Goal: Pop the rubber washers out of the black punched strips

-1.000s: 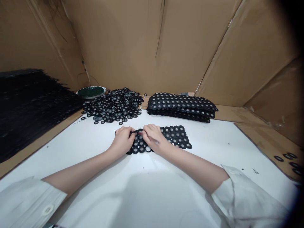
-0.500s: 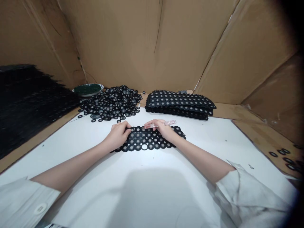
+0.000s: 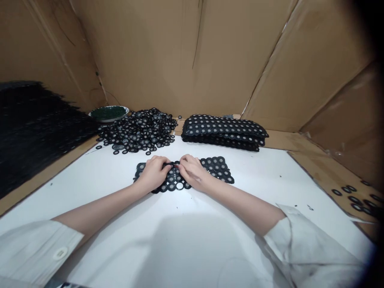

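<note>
A black mat of joined rings with pale grey discs [image 3: 215,165] lies flat on the white tabletop, and one ring in its near row shows white through it. My left hand [image 3: 154,172] is closed on the mat's far edge, thumb and forefinger pinching near the middle. Just to its right, my right hand [image 3: 193,170] has its fingertips pinched on the same edge, almost touching the left. Whatever lies between the fingertips is too small to make out. The clear, pinkish pen-like tool is out of sight.
Behind my hands lie a heap of loose black rings and discs [image 3: 144,130] and a stack of finished-looking mats [image 3: 222,128]. A bowl of dark green material [image 3: 109,114] stands at the back left, beside a large black pile [image 3: 39,132]. Loose rings [image 3: 354,199] lie on cardboard at right.
My right hand has moved left along the mat's edge to meet the left hand. The pen-like tool that showed in it is no longer visible. Both hands now pinch at one spot.
</note>
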The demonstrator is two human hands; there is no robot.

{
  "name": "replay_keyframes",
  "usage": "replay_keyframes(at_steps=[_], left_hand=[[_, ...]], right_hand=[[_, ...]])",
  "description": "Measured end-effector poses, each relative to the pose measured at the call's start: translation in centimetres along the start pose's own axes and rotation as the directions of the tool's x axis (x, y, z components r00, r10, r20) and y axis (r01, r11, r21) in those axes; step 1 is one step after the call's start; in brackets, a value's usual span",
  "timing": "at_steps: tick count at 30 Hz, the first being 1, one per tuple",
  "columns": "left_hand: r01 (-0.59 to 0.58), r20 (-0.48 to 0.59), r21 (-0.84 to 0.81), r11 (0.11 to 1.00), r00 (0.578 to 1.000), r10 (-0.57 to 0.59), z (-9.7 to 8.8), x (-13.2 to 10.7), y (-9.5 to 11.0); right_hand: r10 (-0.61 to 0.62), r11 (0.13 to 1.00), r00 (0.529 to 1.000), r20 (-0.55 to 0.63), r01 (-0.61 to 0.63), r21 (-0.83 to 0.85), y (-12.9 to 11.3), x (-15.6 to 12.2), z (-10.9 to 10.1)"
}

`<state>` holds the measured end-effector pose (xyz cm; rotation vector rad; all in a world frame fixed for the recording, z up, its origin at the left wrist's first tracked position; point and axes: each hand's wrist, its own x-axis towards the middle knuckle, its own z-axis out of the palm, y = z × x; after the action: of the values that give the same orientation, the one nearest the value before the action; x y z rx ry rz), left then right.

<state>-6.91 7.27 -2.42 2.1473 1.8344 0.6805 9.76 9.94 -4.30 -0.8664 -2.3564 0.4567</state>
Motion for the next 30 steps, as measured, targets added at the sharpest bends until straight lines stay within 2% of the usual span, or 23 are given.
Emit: replay_keyframes(at_steps=[2, 3, 6, 8, 10, 17, 23, 26, 30], left_hand=[[0.029, 0.001, -0.001, 1.0, 1.0, -0.029, -0.1, -0.2, 0.1], [0.034, 0.006, -0.007, 0.999, 0.999, -0.034, -0.2, -0.3, 0.1], [-0.001, 0.01, -0.023, 1.0, 1.0, 0.001, -0.4, -0.3, -0.4], [-0.04, 0.001, -0.013, 0.999, 0.999, 0.04, -0.4, -0.2, -0.7], [-0.066, -0.008, -0.007, 0.998, 0.998, 0.066, -0.3, 0.0, -1.0], [-0.117, 0.021, -0.036, 0.992, 0.993, 0.118, -0.7, 0.1, -1.2], [-0.1, 0.184, 0.031, 0.994, 0.979, 0.093, -1.6, 0.2, -1.6], [-0.067, 0.184, 0.074, 0.995, 0.982, 0.053, -1.7, 0.2, -1.2], [0.06, 0.16, 0.139, 0.988, 0.984, -0.083, -1.6, -0.4, 0.3]], right_hand=[[0.02, 0.999, 1.0, -0.008, -0.02, -0.049, -0.1, 0.2, 0.1], [0.053, 0.998, 0.999, 0.002, -0.053, -0.018, 0.0, 0.4, 0.0], [0.175, 0.945, 0.981, 0.079, -0.19, 0.265, 0.8, 1.1, -1.0], [0.189, 0.852, 0.972, 0.141, -0.234, 0.469, 1.5, 1.3, -1.9], [0.171, 0.802, 0.97, 0.172, -0.238, 0.548, 1.9, 1.2, -2.6], [0.169, 0.84, 0.976, 0.139, -0.217, 0.497, 0.9, 0.2, -2.5], [0.163, 0.905, 0.979, 0.119, -0.197, 0.377, 0.4, 0.0, -2.2], [0.062, 0.965, 0.994, 0.092, -0.083, 0.249, 0.3, -0.4, -1.9], [-0.057, 0.998, 0.997, 0.05, 0.057, 0.007, -0.4, -0.8, -0.8]])
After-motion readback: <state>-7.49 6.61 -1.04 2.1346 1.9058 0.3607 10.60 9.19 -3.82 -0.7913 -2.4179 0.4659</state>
